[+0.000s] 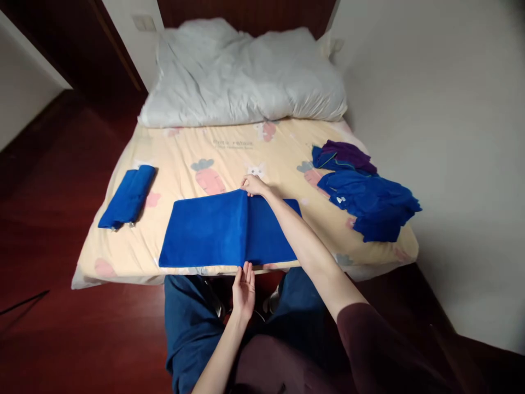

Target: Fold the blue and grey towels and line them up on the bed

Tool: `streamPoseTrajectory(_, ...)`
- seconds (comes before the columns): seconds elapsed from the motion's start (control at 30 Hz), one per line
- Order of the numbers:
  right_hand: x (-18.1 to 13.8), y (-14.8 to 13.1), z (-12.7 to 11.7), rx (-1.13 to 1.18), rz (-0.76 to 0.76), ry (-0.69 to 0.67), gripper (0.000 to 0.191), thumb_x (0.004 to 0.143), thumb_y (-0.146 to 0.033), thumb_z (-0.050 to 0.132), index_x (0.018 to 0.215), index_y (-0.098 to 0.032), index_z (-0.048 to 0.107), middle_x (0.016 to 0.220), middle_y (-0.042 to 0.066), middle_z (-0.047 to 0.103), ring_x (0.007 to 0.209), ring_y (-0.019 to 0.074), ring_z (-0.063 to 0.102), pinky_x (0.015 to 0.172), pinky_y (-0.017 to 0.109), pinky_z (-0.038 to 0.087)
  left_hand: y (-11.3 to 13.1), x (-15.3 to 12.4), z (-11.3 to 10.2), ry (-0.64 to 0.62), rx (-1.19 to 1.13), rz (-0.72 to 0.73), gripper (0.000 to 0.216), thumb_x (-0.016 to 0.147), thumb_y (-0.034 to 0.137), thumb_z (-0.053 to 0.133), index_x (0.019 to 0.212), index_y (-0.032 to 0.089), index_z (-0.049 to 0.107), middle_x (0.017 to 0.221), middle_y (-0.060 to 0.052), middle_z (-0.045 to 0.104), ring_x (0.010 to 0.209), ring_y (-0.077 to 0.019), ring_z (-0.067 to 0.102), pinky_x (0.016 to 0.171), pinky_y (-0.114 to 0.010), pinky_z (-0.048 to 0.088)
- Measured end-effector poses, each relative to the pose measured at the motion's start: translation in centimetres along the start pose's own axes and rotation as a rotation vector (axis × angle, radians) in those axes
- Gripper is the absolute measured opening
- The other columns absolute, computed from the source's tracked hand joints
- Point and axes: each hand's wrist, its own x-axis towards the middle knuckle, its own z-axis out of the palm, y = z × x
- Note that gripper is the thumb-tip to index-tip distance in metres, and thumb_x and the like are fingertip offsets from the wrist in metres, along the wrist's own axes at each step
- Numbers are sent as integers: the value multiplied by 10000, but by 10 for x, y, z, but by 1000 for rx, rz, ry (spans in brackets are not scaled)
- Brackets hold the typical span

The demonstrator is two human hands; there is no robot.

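Note:
A blue towel [200,232] lies spread crosswise near the front edge of the bed, with a raised crease running across it right of its middle. At the far end of that crease, my right hand [255,186] pinches the towel's edge. My left hand [244,293] is palm up at the near end, its thumb and fingertips closed on the front edge. Part of the towel's right side is hidden behind my right forearm.
Two rolled or folded blue cloths [129,197] lie on the left of the yellow patterned bed sheet [172,169]. On the right is a rumpled heap of blue cloths [369,202] with a purple cloth [348,155]. A greyish-white bundled quilt or pillow [246,76] sits at the headboard.

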Motion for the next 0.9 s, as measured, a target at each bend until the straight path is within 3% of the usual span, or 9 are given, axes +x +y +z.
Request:
streamPoseTrajectory(0.13, -33, -33, -38, 157, -44, 85, 87, 872, -132, 714, 832, -151, 639, 466, -46, 594, 408, 110, 595, 457, 173, 484, 25, -23, 11, -81, 142, 119, 197, 984, 150, 523, 990, 222, 706, 1191, -93, 738, 1226, -196, 655, 1053, -283, 557)
streamPoseTrajectory(0.27, -77, -69, -94, 441, -117, 146, 154, 839, -198, 779, 846, -149, 633, 561, -19, 654, 473, 116, 639, 494, 198, 540, 92, -46, 46, -213, 335, 386, 160, 948, 137, 579, 922, 213, 718, 1082, -87, 761, 1128, -203, 707, 1054, -325, 554)
streamPoseTrajectory(0.37, -116, -94, -141, 631, -255, 180, 249, 780, -239, 839, 914, -147, 651, 716, 26, 721, 597, 126, 690, 609, 233, 593, 163, -78, 95, -361, 509, 667, 63, 885, 228, 697, 919, 190, 734, 1009, -80, 760, 1015, -212, 732, 986, -342, 580)
streamPoseTrajectory(0.43, -141, -107, -167, 656, -364, 244, 310, 733, -263, 870, 945, -149, 675, 794, 38, 740, 652, 121, 695, 660, 238, 593, 208, -107, 133, -480, 608, 889, 241, 790, 366, 807, 920, 178, 730, 981, -77, 746, 972, -223, 725, 928, -353, 592)
streamPoseTrajectory(0.57, -184, -132, -203, 620, -513, 425, 401, 673, -378, 892, 951, -150, 717, 829, 47, 751, 709, 144, 694, 701, 269, 583, 274, -167, 210, -548, 815, 1187, 535, 652, 595, 838, 906, 136, 731, 903, -91, 718, 855, -211, 684, 812, -342, 585)
streamPoseTrajectory(0.73, -221, -164, -228, 536, -633, 642, 487, 639, -515, 871, 939, -154, 742, 864, 77, 771, 804, 207, 724, 778, 324, 589, 311, -218, 283, -562, 886, 1445, 597, 652, 623, 798, 954, 112, 731, 855, -86, 705, 794, -184, 640, 727, -300, 541)
streamPoseTrajectory(0.9, -244, -182, -242, 500, -658, 781, 554, 611, -589, 863, 932, -151, 753, 836, 92, 775, 815, 228, 739, 783, 344, 601, 318, -244, 312, -482, 946, 1572, 515, 723, 559, 762, 942, 95, 729, 822, -100, 710, 759, -186, 632, 741, -309, 524)
